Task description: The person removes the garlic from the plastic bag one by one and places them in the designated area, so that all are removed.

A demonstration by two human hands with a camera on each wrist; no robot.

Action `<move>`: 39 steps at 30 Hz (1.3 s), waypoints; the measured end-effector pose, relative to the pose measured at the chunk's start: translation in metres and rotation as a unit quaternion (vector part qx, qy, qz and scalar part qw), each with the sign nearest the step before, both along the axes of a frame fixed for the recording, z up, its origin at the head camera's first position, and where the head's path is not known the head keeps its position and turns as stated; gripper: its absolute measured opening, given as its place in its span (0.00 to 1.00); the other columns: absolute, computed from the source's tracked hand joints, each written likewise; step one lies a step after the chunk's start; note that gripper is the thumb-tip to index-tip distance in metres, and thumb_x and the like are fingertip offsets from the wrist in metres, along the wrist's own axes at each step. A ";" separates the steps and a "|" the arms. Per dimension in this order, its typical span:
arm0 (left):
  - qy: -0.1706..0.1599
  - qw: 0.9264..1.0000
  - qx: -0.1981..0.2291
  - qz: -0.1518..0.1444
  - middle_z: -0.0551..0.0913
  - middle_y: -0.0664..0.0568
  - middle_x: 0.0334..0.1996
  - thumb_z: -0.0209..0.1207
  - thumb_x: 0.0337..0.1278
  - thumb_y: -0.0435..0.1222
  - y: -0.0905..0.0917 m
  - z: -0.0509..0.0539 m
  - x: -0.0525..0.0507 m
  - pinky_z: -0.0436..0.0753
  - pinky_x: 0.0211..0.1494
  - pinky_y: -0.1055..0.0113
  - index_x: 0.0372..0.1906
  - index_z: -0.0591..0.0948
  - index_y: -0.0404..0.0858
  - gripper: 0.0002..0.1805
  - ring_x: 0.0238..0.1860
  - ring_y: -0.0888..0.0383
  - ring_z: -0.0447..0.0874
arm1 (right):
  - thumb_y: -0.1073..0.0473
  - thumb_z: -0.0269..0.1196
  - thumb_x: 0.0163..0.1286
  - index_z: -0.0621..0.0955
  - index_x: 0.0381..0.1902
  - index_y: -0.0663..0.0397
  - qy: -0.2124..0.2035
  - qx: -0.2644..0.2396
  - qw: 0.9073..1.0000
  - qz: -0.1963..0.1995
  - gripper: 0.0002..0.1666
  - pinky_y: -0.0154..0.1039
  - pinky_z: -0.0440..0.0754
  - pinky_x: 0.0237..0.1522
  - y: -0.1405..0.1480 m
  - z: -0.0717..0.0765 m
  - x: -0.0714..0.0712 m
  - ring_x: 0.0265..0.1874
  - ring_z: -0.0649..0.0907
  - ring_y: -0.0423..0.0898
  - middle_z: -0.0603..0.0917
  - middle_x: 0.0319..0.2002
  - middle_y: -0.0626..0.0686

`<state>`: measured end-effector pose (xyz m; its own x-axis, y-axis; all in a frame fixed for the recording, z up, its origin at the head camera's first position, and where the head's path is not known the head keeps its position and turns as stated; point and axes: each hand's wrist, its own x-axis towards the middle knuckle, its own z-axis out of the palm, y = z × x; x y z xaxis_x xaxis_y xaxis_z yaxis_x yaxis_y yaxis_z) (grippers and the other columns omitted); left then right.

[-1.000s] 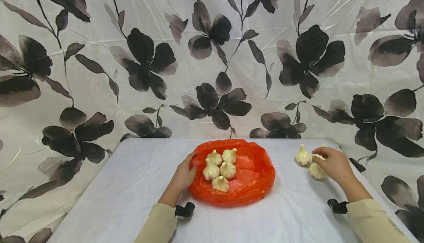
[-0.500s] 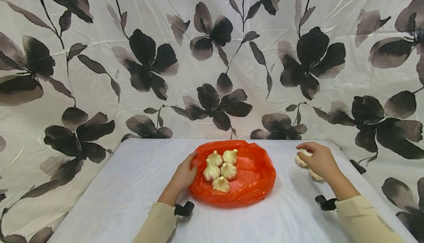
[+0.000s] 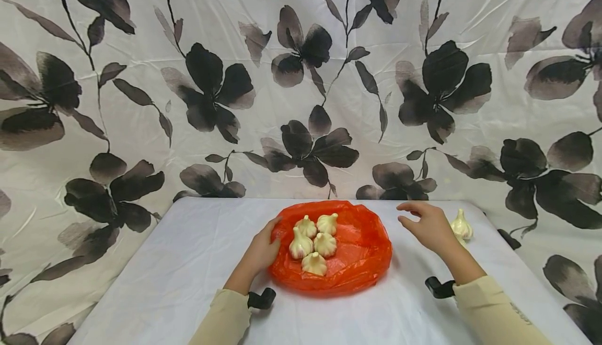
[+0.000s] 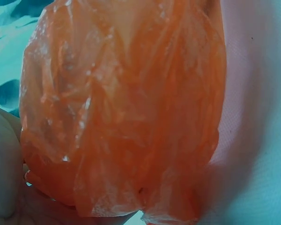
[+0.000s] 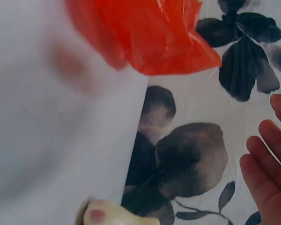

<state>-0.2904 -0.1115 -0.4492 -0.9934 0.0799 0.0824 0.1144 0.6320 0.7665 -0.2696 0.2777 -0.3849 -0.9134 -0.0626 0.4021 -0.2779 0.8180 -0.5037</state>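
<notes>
1. The left grip [image 3: 259,246] grasps the left rim of a red plastic bag [image 3: 364,243], thumb on the inner side.
2. The bag sits mouth up on the white counter [image 3: 188,256], near the middle of its far edge.
3. Five garlic bulbs [image 3: 325,244] lie inside it, bunched toward the left.
4. The right grip [image 3: 425,227] is released, thumb and forefinger spread apart, above the counter just right of the bag and not touching it.
5. A separate garlic bulb [image 3: 462,225] stands stem up beyond the right wrist; a pale sliver [image 3: 460,239] beside it is too covered to name.
6. Behind hangs a flowered cloth [image 3: 301,94].
</notes>
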 end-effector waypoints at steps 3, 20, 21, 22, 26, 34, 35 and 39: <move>0.002 1.000 0.001 -0.002 0.70 0.40 0.68 0.49 0.64 0.33 0.000 0.001 0.001 0.69 0.68 0.42 0.73 0.61 0.43 0.31 0.67 0.41 0.70 | 0.59 0.65 0.63 0.84 0.48 0.53 0.005 -0.005 1.000 0.011 0.14 0.58 0.82 0.50 -0.009 -0.002 -0.003 0.50 0.83 0.62 0.85 0.49 0.59; -0.005 1.000 -0.006 -0.003 0.69 0.41 0.69 0.49 0.64 0.33 0.000 0.002 0.004 0.70 0.67 0.42 0.73 0.62 0.44 0.31 0.67 0.41 0.69 | 0.61 0.67 0.62 0.85 0.46 0.52 -0.004 -0.028 0.997 0.070 0.14 0.55 0.83 0.52 -0.058 -0.007 -0.017 0.49 0.84 0.58 0.86 0.47 0.57; -0.004 1.000 -0.007 -0.003 0.69 0.41 0.69 0.49 0.64 0.33 0.000 0.002 0.004 0.70 0.67 0.42 0.73 0.62 0.44 0.31 0.68 0.41 0.69 | 0.61 0.67 0.62 0.85 0.46 0.52 -0.007 -0.028 0.997 0.073 0.14 0.55 0.83 0.52 -0.061 -0.007 -0.017 0.49 0.84 0.58 0.86 0.47 0.57; -0.003 1.000 -0.006 -0.003 0.69 0.41 0.69 0.49 0.64 0.33 0.000 0.002 0.003 0.69 0.68 0.42 0.73 0.62 0.44 0.31 0.68 0.41 0.69 | 0.61 0.67 0.62 0.85 0.46 0.53 -0.008 -0.029 0.997 0.074 0.14 0.55 0.83 0.52 -0.064 -0.007 -0.018 0.49 0.84 0.58 0.86 0.47 0.56; 0.002 1.000 -0.003 -0.005 0.69 0.40 0.68 0.48 0.64 0.32 -0.001 0.001 0.002 0.68 0.68 0.41 0.73 0.62 0.43 0.31 0.68 0.41 0.68 | 0.60 0.67 0.62 0.85 0.47 0.52 -0.015 -0.029 0.996 0.079 0.15 0.54 0.81 0.54 -0.074 -0.006 -0.018 0.50 0.83 0.56 0.86 0.47 0.54; 0.015 1.000 -0.004 -0.008 0.71 0.39 0.67 0.45 0.66 0.31 -0.002 0.000 0.000 0.67 0.70 0.42 0.72 0.64 0.41 0.29 0.68 0.40 0.69 | 0.59 0.67 0.61 0.85 0.47 0.53 -0.030 -0.047 0.994 0.092 0.15 0.53 0.81 0.55 -0.092 -0.010 -0.021 0.49 0.83 0.54 0.86 0.47 0.54; 0.016 1.000 -0.004 -0.008 0.71 0.39 0.67 0.45 0.66 0.31 -0.002 0.000 0.000 0.67 0.70 0.42 0.71 0.64 0.41 0.28 0.68 0.40 0.69 | 0.58 0.67 0.61 0.85 0.47 0.53 -0.033 -0.050 0.994 0.095 0.15 0.53 0.80 0.55 -0.094 -0.011 -0.021 0.49 0.83 0.54 0.87 0.47 0.54; 0.018 1.000 -0.011 -0.009 0.71 0.40 0.67 0.45 0.66 0.30 -0.002 0.002 -0.001 0.68 0.69 0.43 0.71 0.64 0.41 0.28 0.67 0.41 0.70 | 0.58 0.67 0.60 0.85 0.47 0.52 -0.045 -0.061 0.992 0.104 0.16 0.52 0.80 0.55 -0.101 -0.014 -0.022 0.49 0.83 0.55 0.86 0.48 0.54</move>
<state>-0.2913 -0.1136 -0.4476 -0.9880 0.1009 0.1170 0.1545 0.6460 0.7475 -0.2915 0.1764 -0.3989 -0.9185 -0.2100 0.3349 -0.3836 0.6789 -0.6261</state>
